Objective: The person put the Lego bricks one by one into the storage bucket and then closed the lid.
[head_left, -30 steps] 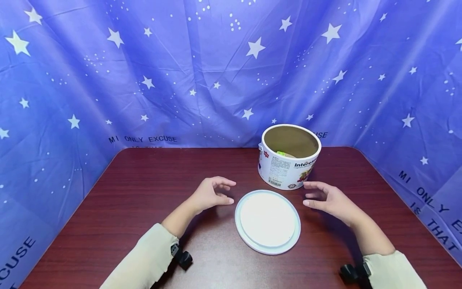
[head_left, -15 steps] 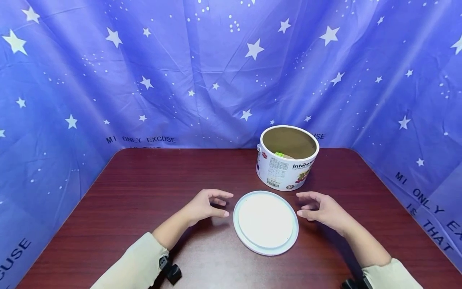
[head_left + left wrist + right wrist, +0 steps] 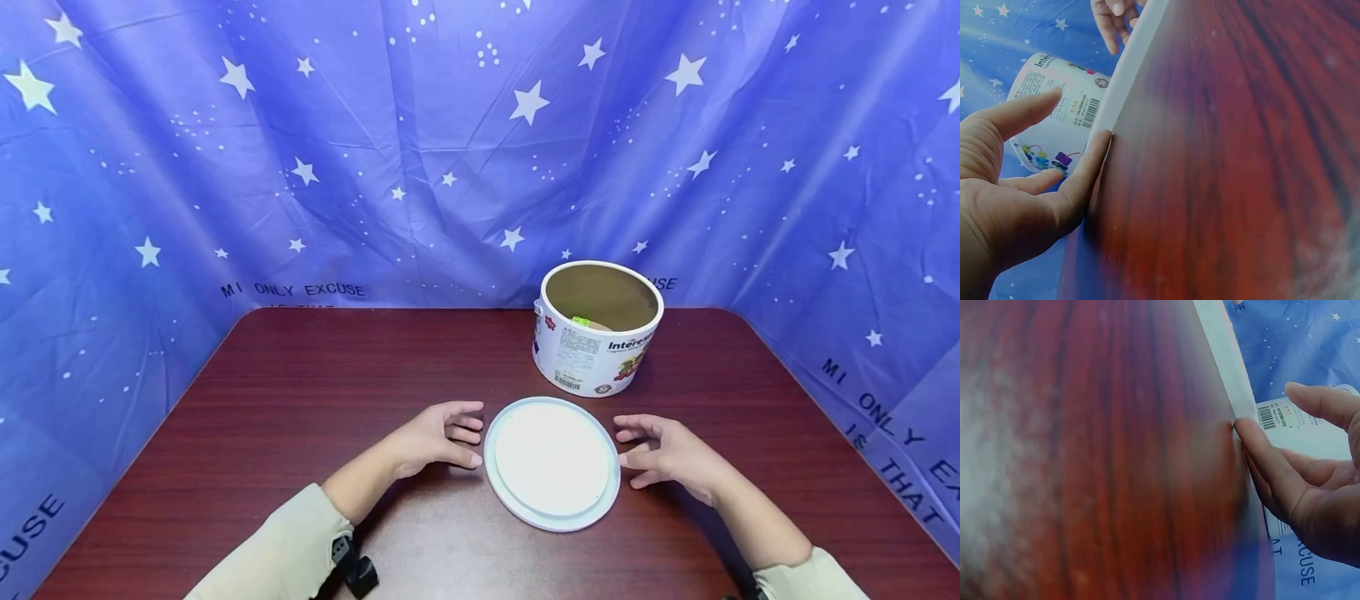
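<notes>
A round white lid (image 3: 553, 457) with a pale blue rim lies flat on the dark red wooden table. Just left of its edge is my left hand (image 3: 435, 437), fingers loosely spread and thumb toward the rim. On the other side my right hand (image 3: 675, 457) mirrors it, fingertips right at the lid's edge. Neither hand grips anything. In the left wrist view the left hand (image 3: 1029, 181) rests low, fingertips close to the tabletop. The right hand (image 3: 1310, 475) lies similarly low in the right wrist view.
Behind the lid stands a white printed bucket (image 3: 588, 358), uncovered, with something bright green (image 3: 581, 321) inside. The wooden table (image 3: 315, 367) ends at a blue star-patterned curtain (image 3: 420, 150) at the back and sides. Black wrist cameras sit near both sleeves.
Both hands have come down toward the person, now level with the lid's sides. The right hand has also moved left to the lid's edge. The lid and bucket stay in place.
</notes>
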A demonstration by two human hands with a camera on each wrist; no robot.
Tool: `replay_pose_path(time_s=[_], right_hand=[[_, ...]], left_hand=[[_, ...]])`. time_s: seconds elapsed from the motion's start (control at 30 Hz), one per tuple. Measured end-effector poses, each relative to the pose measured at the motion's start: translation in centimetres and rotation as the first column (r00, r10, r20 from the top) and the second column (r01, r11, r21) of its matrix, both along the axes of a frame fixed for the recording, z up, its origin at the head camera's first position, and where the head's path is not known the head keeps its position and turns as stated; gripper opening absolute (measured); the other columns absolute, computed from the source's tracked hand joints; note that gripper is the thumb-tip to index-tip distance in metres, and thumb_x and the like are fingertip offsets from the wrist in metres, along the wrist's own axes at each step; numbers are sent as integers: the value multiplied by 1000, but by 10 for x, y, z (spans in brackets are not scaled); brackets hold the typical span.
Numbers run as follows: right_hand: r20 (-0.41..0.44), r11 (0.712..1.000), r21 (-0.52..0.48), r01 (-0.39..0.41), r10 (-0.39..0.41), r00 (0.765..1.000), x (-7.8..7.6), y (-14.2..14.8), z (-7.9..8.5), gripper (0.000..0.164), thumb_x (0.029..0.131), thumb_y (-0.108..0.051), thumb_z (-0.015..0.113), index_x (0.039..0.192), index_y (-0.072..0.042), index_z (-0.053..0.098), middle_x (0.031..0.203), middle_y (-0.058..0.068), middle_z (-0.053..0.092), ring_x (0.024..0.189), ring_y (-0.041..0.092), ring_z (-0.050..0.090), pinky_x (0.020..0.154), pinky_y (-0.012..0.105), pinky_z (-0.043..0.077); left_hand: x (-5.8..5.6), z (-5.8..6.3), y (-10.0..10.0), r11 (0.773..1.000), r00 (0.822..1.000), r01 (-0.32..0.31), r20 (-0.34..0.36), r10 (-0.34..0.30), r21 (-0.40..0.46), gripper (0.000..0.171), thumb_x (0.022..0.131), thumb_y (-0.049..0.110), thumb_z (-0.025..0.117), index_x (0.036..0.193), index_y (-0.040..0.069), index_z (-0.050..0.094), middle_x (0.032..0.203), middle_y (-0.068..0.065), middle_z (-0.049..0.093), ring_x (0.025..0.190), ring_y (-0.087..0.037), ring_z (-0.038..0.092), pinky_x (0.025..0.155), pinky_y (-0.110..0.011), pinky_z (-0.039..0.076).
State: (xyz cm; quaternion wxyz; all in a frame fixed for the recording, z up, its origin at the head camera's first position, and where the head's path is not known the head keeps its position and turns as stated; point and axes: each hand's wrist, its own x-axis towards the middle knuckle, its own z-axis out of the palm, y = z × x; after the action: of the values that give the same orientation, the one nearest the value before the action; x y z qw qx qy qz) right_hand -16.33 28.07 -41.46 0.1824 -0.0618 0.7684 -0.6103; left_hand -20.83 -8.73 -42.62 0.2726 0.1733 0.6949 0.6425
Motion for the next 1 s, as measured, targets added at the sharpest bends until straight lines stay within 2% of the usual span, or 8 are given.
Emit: replay_pose_path(time_s=[0.1,0.23,0.33,0.47,0.57,0.83,1.0], right_hand=[[26,999,-25,-24,25,999,-1,-3,-2,71,84,1,69,137,24,29,120,30,50,86,22,64,72,45,58],[20,999,-14,-34,34,999,-2,-8,-3,64,82,1,69,132,25,36,106,20,57,84,21,65,73,41,59],[4,1000,3,-22,22,1000,-3,-11,-4,60,82,2,70,129,25,41,100,18,58,82,21,65,71,40,59],[-5,1000,18,0,0,1000,-4,-13,-4,58,80,5,69,127,25,43,97,17,58,81,20,64,70,39,59],[-8,1000,21,10,-10,1000,-4,-15,-4,57,79,6,69,127,25,44,96,17,58,80,20,64,70,39,59],[-12,1000,6,8,-8,1000,-5,-14,-3,60,78,5,69,129,25,42,97,17,59,82,20,64,71,41,59],[-26,1000,-10,1,-2,1000,-6,-13,0,59,80,3,68,129,24,42,98,17,58,82,19,64,71,41,59]], left_hand=[[0,-2,3,1000,1000,25,3,-25,-12,81,75,-11,76,144,-12,34,129,-23,53,112,-28,58,90,-31,51],[1,-4,8,999,999,43,-17,-44,-33,72,75,-12,73,139,-16,40,120,-19,59,104,-22,60,88,-28,51],[2,-5,11,1000,1000,14,11,-14,-24,68,74,-15,71,136,-17,43,111,-16,62,95,-18,60,81,-30,55],[4,-4,17,998,994,-47,102,44,34,61,76,-21,65,134,-18,45,102,-16,61,85,-20,63,75,-37,58],[4,-4,20,995,990,-86,119,79,55,56,77,-22,63,131,-18,48,98,-17,61,80,-21,65,73,-39,59],[3,-6,22,986,985,-150,94,143,69,55,74,-20,68,127,-14,55,101,-17,64,82,-19,65,69,-39,59],[1,-5,22,983,984,-161,97,152,91,59,75,-21,68,131,-10,54,110,-19,62,80,-22,67,68,-40,59]])
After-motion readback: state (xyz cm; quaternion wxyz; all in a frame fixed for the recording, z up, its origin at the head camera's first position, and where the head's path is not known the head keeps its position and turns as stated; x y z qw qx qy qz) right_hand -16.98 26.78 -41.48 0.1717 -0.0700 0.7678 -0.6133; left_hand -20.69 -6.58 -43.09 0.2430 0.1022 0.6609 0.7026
